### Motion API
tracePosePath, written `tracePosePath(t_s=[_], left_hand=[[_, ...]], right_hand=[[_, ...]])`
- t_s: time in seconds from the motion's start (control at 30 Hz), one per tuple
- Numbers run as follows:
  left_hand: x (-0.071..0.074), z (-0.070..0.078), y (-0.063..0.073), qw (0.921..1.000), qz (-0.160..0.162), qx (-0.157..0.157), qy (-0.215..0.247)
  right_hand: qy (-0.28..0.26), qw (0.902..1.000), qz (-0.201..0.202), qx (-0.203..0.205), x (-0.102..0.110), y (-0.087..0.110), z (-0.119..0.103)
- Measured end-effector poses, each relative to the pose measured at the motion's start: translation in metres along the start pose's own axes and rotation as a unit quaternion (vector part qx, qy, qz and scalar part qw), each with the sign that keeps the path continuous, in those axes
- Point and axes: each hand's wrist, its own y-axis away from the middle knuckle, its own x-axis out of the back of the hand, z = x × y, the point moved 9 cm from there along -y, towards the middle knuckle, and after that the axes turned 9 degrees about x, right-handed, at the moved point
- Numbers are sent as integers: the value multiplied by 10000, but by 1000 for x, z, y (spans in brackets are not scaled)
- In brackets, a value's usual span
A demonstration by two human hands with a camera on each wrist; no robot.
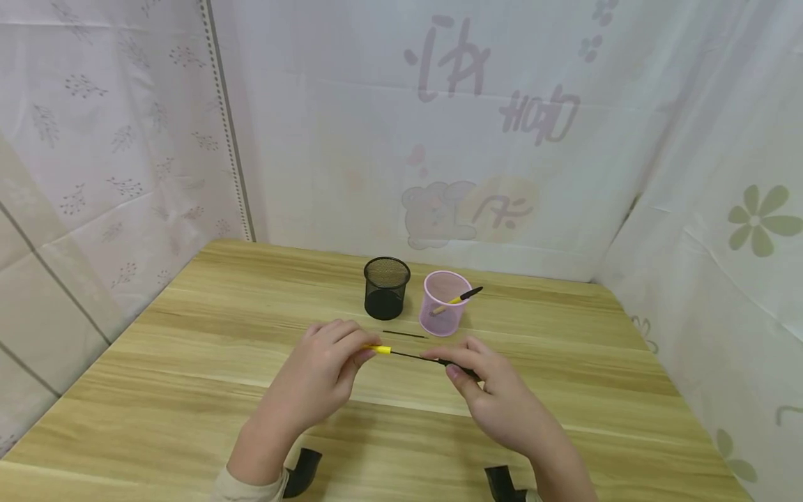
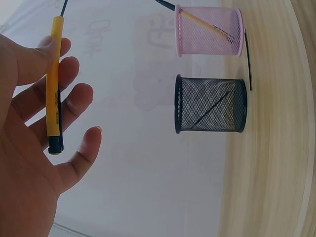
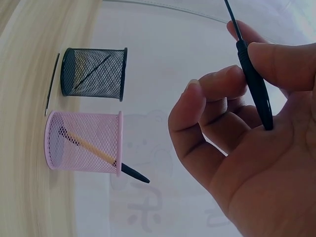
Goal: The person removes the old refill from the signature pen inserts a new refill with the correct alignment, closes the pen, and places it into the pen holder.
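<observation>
My left hand pinches the yellow barrel of a ballpoint pen between thumb and fingers; its black clip end points toward the palm. A thin dark refill spans the gap between the two hands. My right hand holds the pen's black grip section between thumb and fingers, with its tapered end against the palm. The refill runs into the black section's narrow opening or along it; I cannot tell how far. Just beyond the hands, another thin dark refill lies on the table.
A black mesh pen holder stands behind the loose refill, a thin dark rod showing through its mesh. To its right, a pink mesh holder contains a yellow-and-black pen leaning out rightward. Patterned curtains border the wooden table.
</observation>
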Motion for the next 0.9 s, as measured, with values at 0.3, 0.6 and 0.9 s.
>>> tracePosePath(t_s=[0.3,0.6,0.9], left_hand=[[2,0,-1,10000,-20,41,3],[4,-5,1,9999,-28,99,68],[8,-18,4,9989,-76,376,265]], right_hand=[[88,9999,33,118,1,-1,-3],[-62,9997,36,213,2,-2,-3],[-69,9999,126,45,8,-2,1]])
